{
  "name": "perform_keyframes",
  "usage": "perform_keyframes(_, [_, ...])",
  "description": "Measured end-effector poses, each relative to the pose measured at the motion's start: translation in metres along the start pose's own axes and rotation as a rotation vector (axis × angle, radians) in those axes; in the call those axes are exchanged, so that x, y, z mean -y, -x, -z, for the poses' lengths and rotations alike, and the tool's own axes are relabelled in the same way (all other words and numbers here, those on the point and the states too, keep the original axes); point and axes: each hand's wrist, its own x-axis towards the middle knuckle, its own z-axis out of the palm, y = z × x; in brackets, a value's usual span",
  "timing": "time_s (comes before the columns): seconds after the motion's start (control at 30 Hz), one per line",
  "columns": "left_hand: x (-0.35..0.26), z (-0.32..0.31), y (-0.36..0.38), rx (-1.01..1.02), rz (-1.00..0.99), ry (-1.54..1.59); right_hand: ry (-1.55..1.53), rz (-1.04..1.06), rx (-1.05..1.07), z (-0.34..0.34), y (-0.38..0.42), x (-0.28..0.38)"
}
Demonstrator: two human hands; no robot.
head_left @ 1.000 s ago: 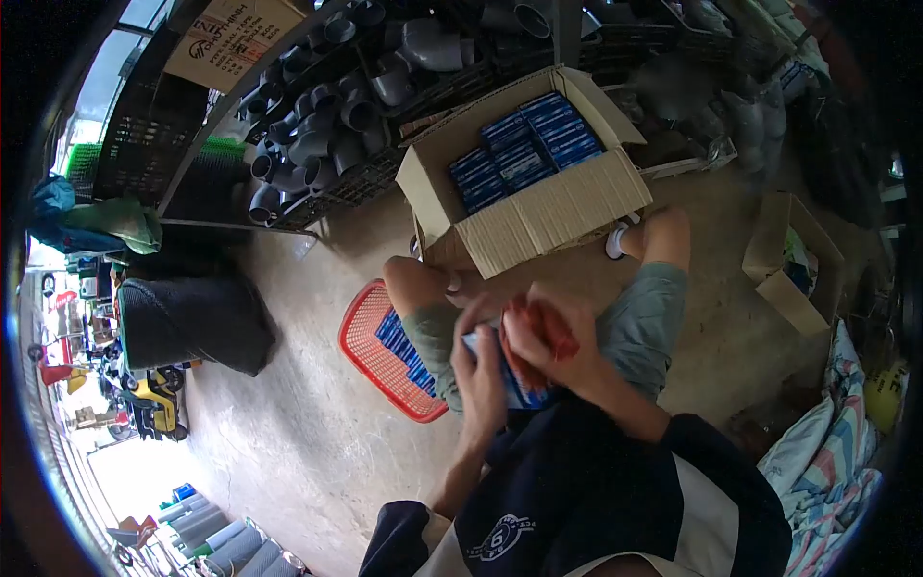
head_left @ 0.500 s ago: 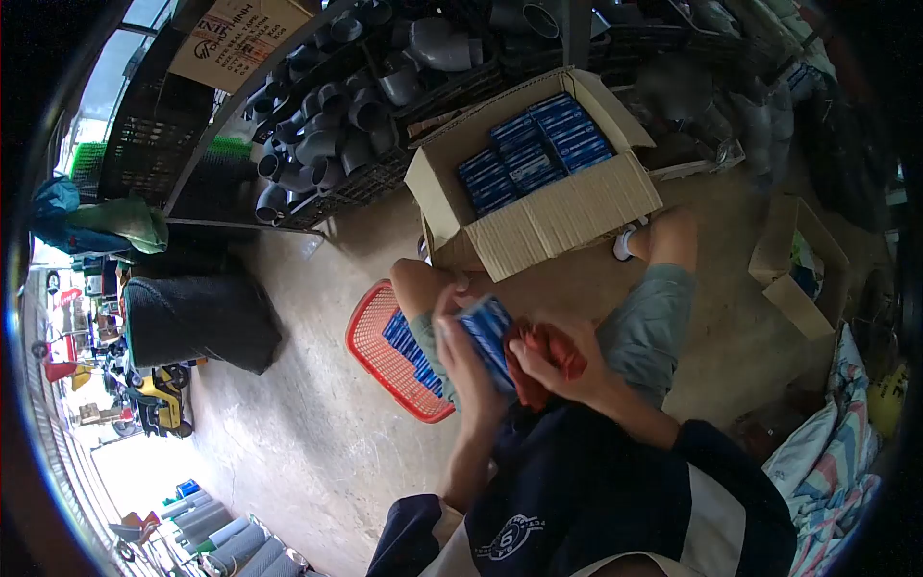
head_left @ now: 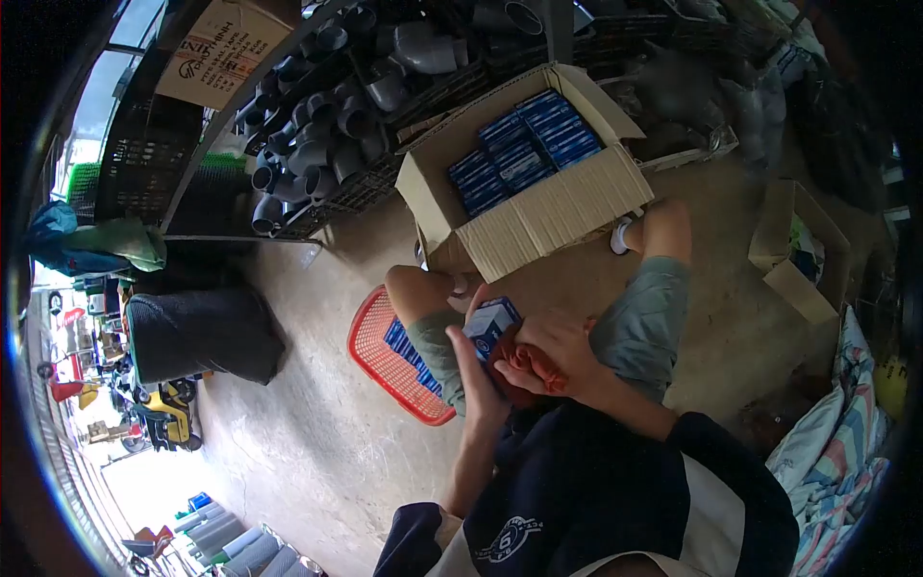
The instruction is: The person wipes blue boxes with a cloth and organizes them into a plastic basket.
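A blue and white box (head_left: 489, 323) rests in my left hand (head_left: 472, 368), its fingers behind the box and the thumb along its near side. My right hand (head_left: 561, 348) is closed around a red cloth (head_left: 529, 369), which lies against the right side of the box. Beyond my hands, an open cardboard carton (head_left: 558, 219) holds rows of blue boxes (head_left: 524, 152). Beside my left leg, a red plastic basket (head_left: 370, 348) contains several more blue boxes (head_left: 411, 358), partly hidden by the leg.
Black crates of grey pipe fittings (head_left: 312, 144) stand at the back left. A dark wrapped roll (head_left: 204, 332) is on the floor at left. To the right are a small open carton (head_left: 808, 293) and a striped cloth sheet (head_left: 836, 452).
The box has turned in my left hand and now shows a white and blue end. My right hand has shifted slightly with the red cloth. The whole view has moved a little.
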Motion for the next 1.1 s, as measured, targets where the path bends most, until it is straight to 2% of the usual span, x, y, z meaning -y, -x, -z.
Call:
perform_keyframes(0.07, [0.025,0.022,0.0,-0.087,-0.018,-0.241,0.017,0.075,-0.033,0.0,-0.011,-0.009])
perform_keyframes(0.13, [0.04,0.028,0.011,-0.188,-0.018,-0.512,-0.133,-0.183,-0.128,-0.008,-0.031,0.005])
perform_keyframes(0.17, [0.039,0.023,0.009,-0.198,-0.088,-0.41,-0.206,-0.311,-0.177,-0.01,-0.037,0.01])
perform_keyframes(0.2, [0.034,0.012,0.007,-0.201,-0.159,-0.309,-0.151,-0.223,-0.156,-0.011,-0.034,0.011])
perform_keyframes(0.27, [0.01,0.017,0.001,-0.073,-0.194,-0.375,-0.042,-0.049,-0.107,-0.016,-0.022,0.017])
perform_keyframes(0.3, [-0.008,0.012,-0.003,-0.306,0.049,0.086,-0.059,0.008,-0.074,-0.013,-0.019,0.022])
perform_keyframes(0.33, [-0.014,0.017,-0.004,-0.218,0.017,-0.004,-0.077,0.065,-0.041,-0.011,-0.015,0.026])
perform_keyframes(0.4, [-0.018,0.023,-0.01,-0.028,-0.049,-0.182,-0.118,-0.014,-0.001,-0.007,-0.007,0.016])
perform_keyframes(0.43, [-0.015,0.001,0.002,-0.098,-0.051,-0.309,-0.112,-0.076,0.006,-0.004,-0.005,0.01])
perform_keyframes(0.47, [0.0,0.022,0.0,0.024,-0.073,-0.414,-0.104,-0.139,0.014,-0.001,-0.003,0.003])
perform_keyframes(0.53, [0.017,0.022,0.012,-0.1,-0.001,-0.643,-0.151,-0.332,-0.124,0.01,-0.033,0.011])
perform_keyframes(0.57, [0.024,0.014,0.009,-0.165,-0.005,-0.504,0.025,-0.255,-0.008,0.013,-0.032,0.01])
perform_keyframes(0.6, [0.029,0.004,0.005,-0.23,-0.017,-0.364,0.028,-0.188,-0.027,0.01,-0.026,0.01])
perform_keyframes(0.67, [0.0,0.006,-0.002,-0.078,0.147,0.013,0.033,-0.047,-0.057,-0.005,-0.005,0.012])
perform_keyframes(0.7, [-0.007,0.003,-0.003,-0.143,0.075,0.033,-0.038,-0.133,0.032,-0.001,0.002,0.02])
perform_keyframes(0.8, [-0.015,0.013,-0.012,-0.173,-0.026,0.144,-0.13,-0.231,-0.148,-0.003,0.001,0.02])
perform_keyframes(0.83, [-0.005,0.017,-0.017,-0.131,-0.121,0.116,-0.266,-0.408,-0.165,-0.005,0.005,0.018])
perform_keyframes(0.9, [0.017,0.015,-0.008,-0.187,-0.136,-0.145,-0.536,-0.741,-0.201,-0.01,0.007,0.009])
perform_keyframes(0.93, [0.023,0.004,-0.003,-0.214,-0.141,-0.275,-0.593,-0.754,-0.295,-0.013,0.006,0.011])
perform_keyframes(0.97, [0.028,-0.01,0.002,-0.226,-0.167,-0.106,-0.647,-0.762,-0.39,-0.018,0.002,0.014])
perform_keyframes(1.0, [0.027,-0.011,-0.003,-0.228,-0.197,-0.134,-0.697,-0.765,-0.485,-0.021,-0.003,0.016])
perform_keyframes(1.07, [0.022,-0.006,-0.008,-0.239,-0.246,-0.191,-0.58,-0.551,-0.497,-0.028,0.0,0.032])
perform_keyframes(1.1, [0.022,-0.002,-0.005,-0.207,-0.352,-0.498,-0.519,-0.439,-0.495,-0.029,0.001,0.036])
